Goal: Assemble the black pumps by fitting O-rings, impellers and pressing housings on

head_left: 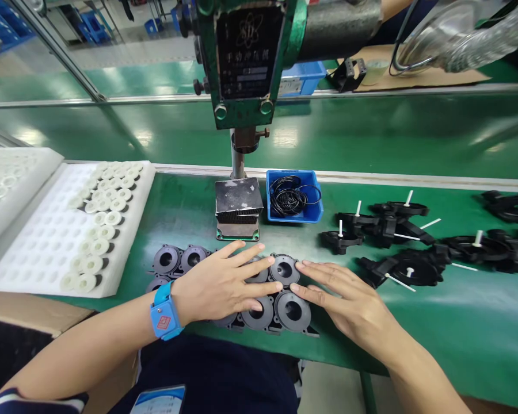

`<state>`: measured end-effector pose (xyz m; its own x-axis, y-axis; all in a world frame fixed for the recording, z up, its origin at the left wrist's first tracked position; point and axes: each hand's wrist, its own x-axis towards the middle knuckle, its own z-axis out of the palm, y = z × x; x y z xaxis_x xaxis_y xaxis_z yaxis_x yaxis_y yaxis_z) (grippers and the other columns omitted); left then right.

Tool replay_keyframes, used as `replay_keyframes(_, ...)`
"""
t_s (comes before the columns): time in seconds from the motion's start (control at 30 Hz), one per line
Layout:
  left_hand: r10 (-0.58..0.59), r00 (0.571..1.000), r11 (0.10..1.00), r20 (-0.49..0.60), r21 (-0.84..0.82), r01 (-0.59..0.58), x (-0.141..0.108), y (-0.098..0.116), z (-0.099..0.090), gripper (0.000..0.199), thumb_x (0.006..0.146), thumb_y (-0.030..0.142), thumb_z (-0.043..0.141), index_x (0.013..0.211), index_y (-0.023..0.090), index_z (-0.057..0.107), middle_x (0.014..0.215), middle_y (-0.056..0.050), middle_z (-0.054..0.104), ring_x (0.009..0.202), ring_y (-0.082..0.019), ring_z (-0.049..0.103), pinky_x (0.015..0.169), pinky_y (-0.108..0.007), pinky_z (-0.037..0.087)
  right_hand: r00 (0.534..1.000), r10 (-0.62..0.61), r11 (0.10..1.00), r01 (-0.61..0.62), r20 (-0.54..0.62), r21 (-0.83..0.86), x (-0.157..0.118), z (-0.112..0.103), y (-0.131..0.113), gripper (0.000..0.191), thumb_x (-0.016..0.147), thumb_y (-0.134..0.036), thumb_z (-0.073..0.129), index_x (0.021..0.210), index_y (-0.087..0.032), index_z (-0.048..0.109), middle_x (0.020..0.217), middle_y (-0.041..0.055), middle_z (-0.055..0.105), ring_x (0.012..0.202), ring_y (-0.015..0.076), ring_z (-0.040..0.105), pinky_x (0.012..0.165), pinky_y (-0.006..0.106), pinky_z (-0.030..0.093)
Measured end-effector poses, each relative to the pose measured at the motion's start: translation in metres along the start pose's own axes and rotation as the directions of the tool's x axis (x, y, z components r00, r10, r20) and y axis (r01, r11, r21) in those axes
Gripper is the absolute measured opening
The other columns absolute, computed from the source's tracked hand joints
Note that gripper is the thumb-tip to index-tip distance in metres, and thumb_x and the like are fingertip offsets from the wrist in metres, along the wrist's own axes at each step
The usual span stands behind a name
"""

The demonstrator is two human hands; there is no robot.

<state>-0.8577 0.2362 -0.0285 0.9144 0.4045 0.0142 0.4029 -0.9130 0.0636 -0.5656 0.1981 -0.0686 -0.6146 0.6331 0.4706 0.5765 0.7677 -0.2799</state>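
Gray round housings [292, 311] are laid out in two rows near the front edge of the green counter [168, 190], and both hands are over them now. The left hand [227, 282] is spread open, palm down, across the middle of the rows, a blue band [166, 313] worn at its wrist. The right hand [349, 299] is open too, its fingertips placed at the right end of the rows. Nothing is seen gripped by either.

Just beyond, a metal block [239, 198] is set below the green press [250, 63], and beside it a blue bin [294, 215] is filled with thin black rings [289, 196]. Off to the right, black parts with white pins [418, 267] are scattered; to the left, pale round pieces [106, 232] are held in part of a white foam tray [34, 253].
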Motion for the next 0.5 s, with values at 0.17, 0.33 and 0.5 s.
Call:
replay_keyframes(0.17, 0.009, 0.999, 0.998, -0.036, -0.059, -0.011, 0.0, -0.001, -0.004, 0.047, 0.1, 0.054, 0.047, 0.142, 0.034, 0.052, 0.155, -0.006, 0.048, 0.143, -0.032, 0.044, 0.111, -0.048, 0.037, 0.961, 0.261, 0.953, -0.241, -0.094, 0.182, 0.0, 0.002, 0.001, 0.031, 0.095, -0.008, 0.049, 0.106, -0.023, 0.073, 0.115, 0.0049, 0.07, 0.108, 0.012, 0.068, 0.095, 0.027, 0.06)
replay_keyframes(0.33, -0.065, 0.994, 0.988, -0.084, -0.147, 0.052, 0.008, -0.005, -0.007, 0.047, 0.103, 0.049, 0.045, 0.141, 0.023, 0.053, 0.143, -0.009, 0.06, 0.135, -0.029, 0.053, 0.108, -0.045, 0.04, 0.96, 0.26, 0.948, -0.235, -0.101, 0.214, 0.009, 0.003, -0.002, 0.019, 0.093, -0.015, 0.061, 0.108, -0.021, 0.07, 0.106, 0.0037, 0.071, 0.1, 0.0113, 0.068, 0.09, 0.024, 0.059)
replay_keyframes(0.5, -0.093, 0.986, 0.971, -0.138, -0.231, 0.06, 0.022, -0.01, -0.005, 0.035, 0.102, 0.043, 0.049, 0.126, 0.021, 0.064, 0.131, -0.008, 0.069, 0.125, -0.025, 0.061, 0.103, -0.04, 0.044, 0.986, 0.158, 0.981, -0.149, -0.06, 0.122, 0.02, 0.005, -0.005, 0.014, 0.092, -0.023, 0.065, 0.103, -0.024, 0.074, 0.111, 0.0034, 0.069, 0.102, 0.0136, 0.064, 0.091, 0.029, 0.056)
